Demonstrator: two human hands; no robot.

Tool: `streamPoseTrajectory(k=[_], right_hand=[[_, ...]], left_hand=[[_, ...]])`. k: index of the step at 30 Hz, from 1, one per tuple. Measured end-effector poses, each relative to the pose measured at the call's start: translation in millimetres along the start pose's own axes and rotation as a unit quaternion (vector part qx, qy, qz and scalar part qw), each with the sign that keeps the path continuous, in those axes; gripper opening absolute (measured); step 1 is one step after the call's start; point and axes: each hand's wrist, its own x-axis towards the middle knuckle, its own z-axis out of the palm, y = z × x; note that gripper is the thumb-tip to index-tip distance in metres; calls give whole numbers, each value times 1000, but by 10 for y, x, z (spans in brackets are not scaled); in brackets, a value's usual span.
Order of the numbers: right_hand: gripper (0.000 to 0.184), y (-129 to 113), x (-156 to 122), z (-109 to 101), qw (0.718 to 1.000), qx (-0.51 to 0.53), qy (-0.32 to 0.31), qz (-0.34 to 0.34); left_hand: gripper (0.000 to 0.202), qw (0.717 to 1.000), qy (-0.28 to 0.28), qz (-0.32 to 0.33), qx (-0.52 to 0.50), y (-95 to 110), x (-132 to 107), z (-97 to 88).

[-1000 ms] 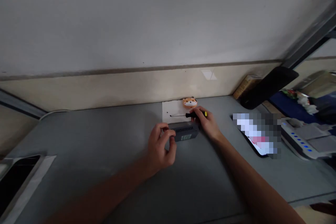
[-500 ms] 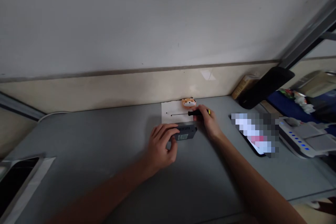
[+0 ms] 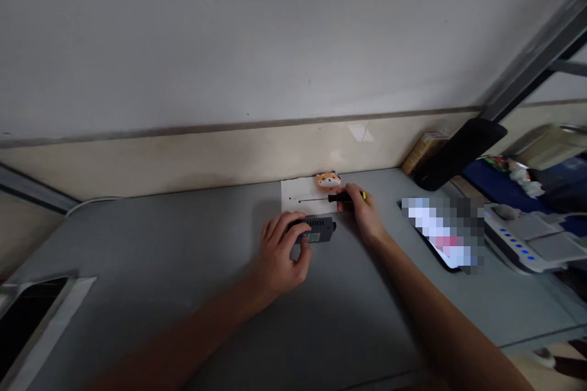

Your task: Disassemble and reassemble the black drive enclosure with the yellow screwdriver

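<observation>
A small dark grey box [image 3: 318, 230], flat and rectangular with hard moulded edges, a row of fine vent slits along its top and a pale label on its near side, lies on the matte grey tabletop [image 3: 160, 256] near the back wall. The left hand [image 3: 279, 253] curls over the box's left end, fingers draped on top and thumb pressed at the near side, a closed grip on the box. Just behind it, the right hand [image 3: 362, 211] is wrapped around the black handle of a screwdriver [image 3: 330, 198] with a yellow cap at its butt; its thin metal shaft points left over a white sheet of paper [image 3: 298, 195]. A small orange and white animal-face figure [image 3: 328, 181], rounded and glossy, sits at the paper's far edge.
</observation>
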Motion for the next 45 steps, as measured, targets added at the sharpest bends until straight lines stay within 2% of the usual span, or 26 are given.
streamPoseTrajectory(k=[17,27,34,40,45], right_hand=[[52,28,26,-7,1000,-5,23,1],[39,-37,65,-73,989,139,48,29],[30,-81,80,-190,986,159,46,5],[29,-127,45,-181,988,154,22,0],[29,-145,35,-166,987,159,34,-4]], left_hand=[[20,1000,-13,-14,3,-9,4,-1],[20,999,10,-28,14,-33,3,-8],[32,997,-29,9,75,14,-35,10],[32,994,-27,42,94,2,-55,34],[33,992,-22,69,105,11,-44,32]])
